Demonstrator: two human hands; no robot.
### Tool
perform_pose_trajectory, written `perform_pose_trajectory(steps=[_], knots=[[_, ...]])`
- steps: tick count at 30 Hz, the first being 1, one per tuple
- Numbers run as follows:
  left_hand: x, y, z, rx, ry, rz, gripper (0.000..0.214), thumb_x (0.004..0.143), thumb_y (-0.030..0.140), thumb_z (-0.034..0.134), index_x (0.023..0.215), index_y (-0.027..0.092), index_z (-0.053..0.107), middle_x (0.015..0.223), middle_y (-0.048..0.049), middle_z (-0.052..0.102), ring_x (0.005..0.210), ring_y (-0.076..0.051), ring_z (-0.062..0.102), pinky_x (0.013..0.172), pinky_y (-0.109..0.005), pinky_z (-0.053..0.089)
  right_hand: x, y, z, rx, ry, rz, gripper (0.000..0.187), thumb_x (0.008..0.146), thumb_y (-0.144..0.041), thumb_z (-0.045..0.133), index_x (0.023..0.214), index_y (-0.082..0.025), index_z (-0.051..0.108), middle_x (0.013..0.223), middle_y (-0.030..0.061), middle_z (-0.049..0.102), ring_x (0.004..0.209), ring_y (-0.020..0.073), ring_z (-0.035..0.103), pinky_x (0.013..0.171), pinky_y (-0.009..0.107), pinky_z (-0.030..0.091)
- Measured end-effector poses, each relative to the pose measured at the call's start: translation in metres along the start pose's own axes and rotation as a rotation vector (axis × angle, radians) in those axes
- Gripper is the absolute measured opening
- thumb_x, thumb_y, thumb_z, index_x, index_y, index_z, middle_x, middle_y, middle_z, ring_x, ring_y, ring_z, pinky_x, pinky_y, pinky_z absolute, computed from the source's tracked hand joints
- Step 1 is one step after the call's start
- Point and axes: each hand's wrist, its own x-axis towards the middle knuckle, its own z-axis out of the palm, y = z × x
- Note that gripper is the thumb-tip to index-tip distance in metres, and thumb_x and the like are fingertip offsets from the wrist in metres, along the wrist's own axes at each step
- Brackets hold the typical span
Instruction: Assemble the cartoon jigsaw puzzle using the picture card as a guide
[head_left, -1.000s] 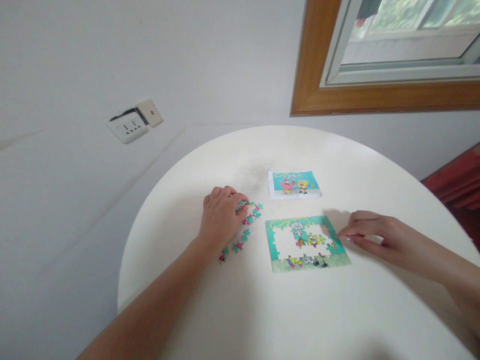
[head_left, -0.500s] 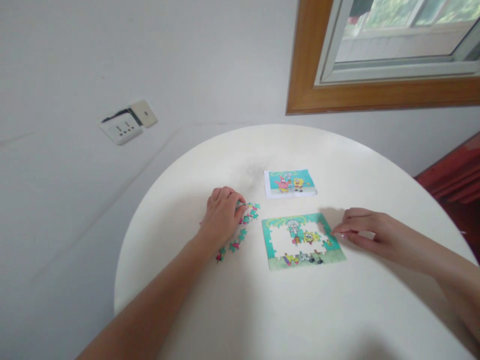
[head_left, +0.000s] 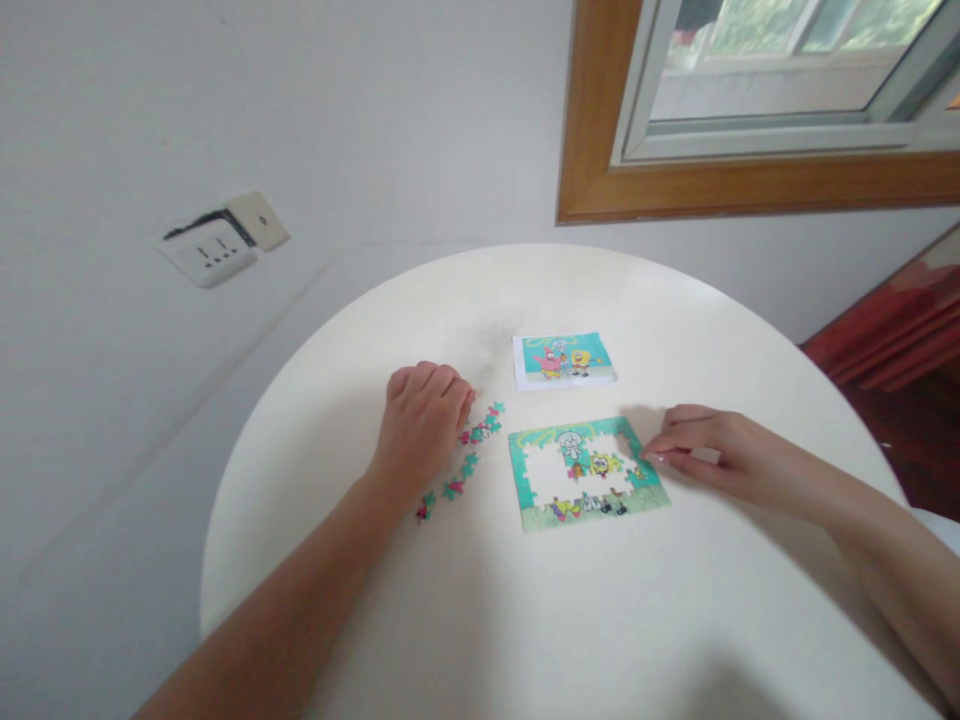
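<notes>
My left hand [head_left: 421, 418] is closed over the left part of a scatter of loose puzzle pieces [head_left: 480, 432], teal and pink. Its fingers are curled, and what they hold, if anything, is hidden. Right of the pieces lies a partly filled jigsaw puzzle [head_left: 532, 518] with a teal border, cartoon figures in its middle and bare white gaps. Thumb and forefinger of my right hand [head_left: 701, 445] are pinched together at the puzzle's right edge; anything between them is too small to make out.
A small reference picture card [head_left: 566, 360] with the cartoon scene lies behind the puzzle on the round white table [head_left: 585, 620]. Beyond the table are a wall with a socket [head_left: 210, 252] and a wood-framed window [head_left: 585, 170]. Red cloth [head_left: 892, 330] hangs at the right.
The view has shifted slightly, so everything sits a little further left. My left hand's fingers have curled in more over the loose pieces. My right hand stays pinched at the puzzle's right edge.
</notes>
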Motion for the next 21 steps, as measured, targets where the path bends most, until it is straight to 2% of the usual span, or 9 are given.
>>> perform_pose_trajectory(steps=[2,5,7,9,13,15,21], knots=[[0.001,0.01,-0.011,-0.002,0.067,0.034,0.021,0.095,0.023,0.048,0.085,0.02,0.065,0.089,-0.0081,0.065,0.094,-0.027,0.054,0.088,-0.046,0.039,0.001,-0.003,0.002,0.031,0.035,0.005,0.032,0.095,-0.037,0.048,0.097,-0.02,0.075,0.086,0.0082,0.066,0.074,0.0159,0.061,0.065,0.027,0.047],[0.002,0.034,-0.032,0.018,0.168,0.171,0.016,0.094,0.021,0.053,0.082,0.02,0.063,0.085,-0.0052,0.066,0.087,-0.024,0.055,0.083,-0.041,0.04,0.003,-0.011,0.012,0.153,0.104,0.05,0.032,0.094,-0.038,0.051,0.095,-0.018,0.076,0.082,0.0071,0.065,0.069,0.0147,0.058,0.06,0.026,0.044],[0.002,0.053,-0.044,-0.017,0.237,0.259,0.011,0.092,0.02,0.058,0.082,0.019,0.062,0.083,-0.0031,0.066,0.085,-0.021,0.055,0.082,-0.039,0.041,0.005,-0.018,0.021,0.313,0.135,0.113,0.033,0.093,-0.043,0.053,0.093,-0.017,0.075,0.08,0.0059,0.065,0.067,0.0138,0.056,0.056,0.025,0.042],[0.001,0.071,-0.05,-0.063,0.258,0.337,0.006,0.09,0.018,0.061,0.084,0.019,0.063,0.082,-0.0015,0.067,0.085,-0.02,0.055,0.083,-0.038,0.041,0.007,-0.025,0.031,0.552,0.154,0.198,0.039,0.091,-0.05,0.054,0.088,-0.016,0.073,0.068,0.002,0.061,0.053,0.0098,0.048,0.046,0.022,0.034],[-0.005,0.098,-0.048,-0.142,0.282,0.459,0.003,0.089,0.016,0.062,0.087,0.018,0.064,0.082,-0.0006,0.067,0.084,-0.019,0.055,0.087,-0.039,0.04,0.009,-0.035,0.04,0.874,0.044,0.305,0.052,0.092,-0.06,0.047,0.072,-0.014,0.063,0.044,-0.0051,0.047,0.035,0.0055,0.036,0.036,0.019,0.027],[-0.009,0.105,-0.044,-0.161,0.294,0.484,0.002,0.087,0.015,0.064,0.087,0.017,0.065,0.083,-0.0007,0.067,0.085,-0.019,0.055,0.085,-0.039,0.041,0.009,-0.036,0.042,0.933,0.017,0.32,0.055,0.091,-0.062,0.046,0.065,-0.015,0.058,0.037,-0.0069,0.041,0.031,0.0051,0.035,0.034,0.018,0.027],[-0.015,0.105,-0.04,-0.171,0.358,0.53,0.007,0.084,0.015,0.067,0.091,0.017,0.068,0.091,-0.0012,0.07,0.089,-0.02,0.057,0.088,-0.04,0.041,0.009,-0.035,0.044,0.995,-0.009,0.32,0.045,0.089,-0.055,0.058,0.07,-0.014,0.06,0.04,-0.008,0.046,0.031,0.0036,0.038,0.032,0.015,0.029]])
